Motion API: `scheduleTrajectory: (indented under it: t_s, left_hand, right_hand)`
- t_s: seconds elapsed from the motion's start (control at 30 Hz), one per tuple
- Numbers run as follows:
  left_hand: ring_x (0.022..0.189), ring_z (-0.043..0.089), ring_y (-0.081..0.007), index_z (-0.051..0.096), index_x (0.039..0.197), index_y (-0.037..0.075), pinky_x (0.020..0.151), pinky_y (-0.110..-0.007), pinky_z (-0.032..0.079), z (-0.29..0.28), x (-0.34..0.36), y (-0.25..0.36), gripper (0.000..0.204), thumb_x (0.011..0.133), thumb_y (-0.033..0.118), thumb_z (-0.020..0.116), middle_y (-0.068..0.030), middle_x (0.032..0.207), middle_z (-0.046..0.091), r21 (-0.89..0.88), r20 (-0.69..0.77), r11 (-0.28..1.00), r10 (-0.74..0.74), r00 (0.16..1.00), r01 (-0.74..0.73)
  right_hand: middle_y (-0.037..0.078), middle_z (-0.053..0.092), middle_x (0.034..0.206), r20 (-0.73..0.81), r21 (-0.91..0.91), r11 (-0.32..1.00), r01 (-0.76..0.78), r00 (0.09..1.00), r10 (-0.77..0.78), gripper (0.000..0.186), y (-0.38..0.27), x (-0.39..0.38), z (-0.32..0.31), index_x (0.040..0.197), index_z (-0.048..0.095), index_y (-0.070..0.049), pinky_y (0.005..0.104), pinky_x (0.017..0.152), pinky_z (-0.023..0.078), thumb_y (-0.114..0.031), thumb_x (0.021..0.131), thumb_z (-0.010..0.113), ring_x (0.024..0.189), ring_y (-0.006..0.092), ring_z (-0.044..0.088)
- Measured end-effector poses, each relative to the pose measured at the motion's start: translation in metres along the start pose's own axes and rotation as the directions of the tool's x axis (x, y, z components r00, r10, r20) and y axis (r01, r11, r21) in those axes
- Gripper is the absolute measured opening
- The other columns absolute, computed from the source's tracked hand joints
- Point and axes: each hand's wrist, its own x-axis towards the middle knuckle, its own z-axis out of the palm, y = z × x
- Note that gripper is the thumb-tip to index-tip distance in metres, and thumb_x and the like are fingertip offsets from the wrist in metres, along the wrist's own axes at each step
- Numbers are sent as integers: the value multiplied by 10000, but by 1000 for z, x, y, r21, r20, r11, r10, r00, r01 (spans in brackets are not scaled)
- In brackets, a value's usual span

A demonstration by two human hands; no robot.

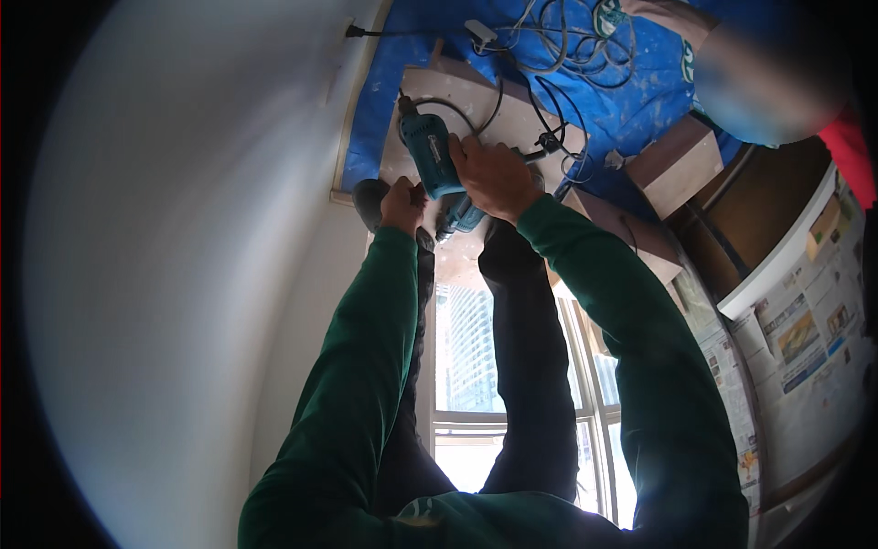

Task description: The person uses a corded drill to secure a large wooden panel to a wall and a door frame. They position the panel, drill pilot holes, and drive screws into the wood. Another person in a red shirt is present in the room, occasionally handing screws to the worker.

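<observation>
My right hand (494, 178) is closed round the teal power drill (433, 151), whose tip points up and left over a pale, dusty board (439, 91). My left hand (402, 203) is closed just below and left of the drill, its fingertips on something small and dark that I cannot make out. A second teal power tool (462, 218) lies partly hidden beneath my right hand, with black cords looping past it. My green-sleeved forearms reach up from the lower edge, between them my dark-trousered legs.
Blue sheeting (585, 119) carries coiled cables (576, 55) and a white power strip (480, 32). Pale boxy blocks (672, 165) stand right. Another person's arm (668, 18) shows top right. A white wall (165, 274) fills the left, a window (462, 348) the bottom, newspaper-covered surfaces (796, 339) the right.
</observation>
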Motion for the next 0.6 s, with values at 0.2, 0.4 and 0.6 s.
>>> scheduleTrajectory:
  t_s: [0.2, 0.4, 0.6]
  left_hand:
    - [802, 699, -286, 589, 1037, -62, 721, -374, 635, -29, -133, 14, 97, 975, -12, 535, -150, 905, 641, 315, 73, 933, 158, 985, -173]
    - [899, 714, -259, 610, 1257, -77, 867, -342, 626, -78, -283, 68, 329, 1019, 123, 501, -141, 1015, 675, 565, 240, 772, 184, 953, -291]
    - [1230, 611, -296, 621, 1293, -49, 1103, -444, 481, -12, -477, 95, 700, 1045, 595, 505, -165, 1258, 638, 280, 349, 950, 31, 937, -135]
  right_hand:
    - [187, 678, 1062, -9, 445, 863, -240, 962, 272, 635, -49, -25, -69, 1347, 569, -16, 517, 764, 581, -181, 770, 776, 882, 409, 711]
    - [195, 710, 1231, 9, 683, 643, -346, 885, 466, 684, -115, -83, -189, 1437, 585, -97, 500, 941, 557, -228, 804, 810, 1108, 407, 693]
    - [191, 716, 1221, 24, 758, 594, -271, 921, 389, 787, -185, -153, -311, 1498, 538, -116, 482, 967, 553, -204, 763, 804, 1125, 385, 697]
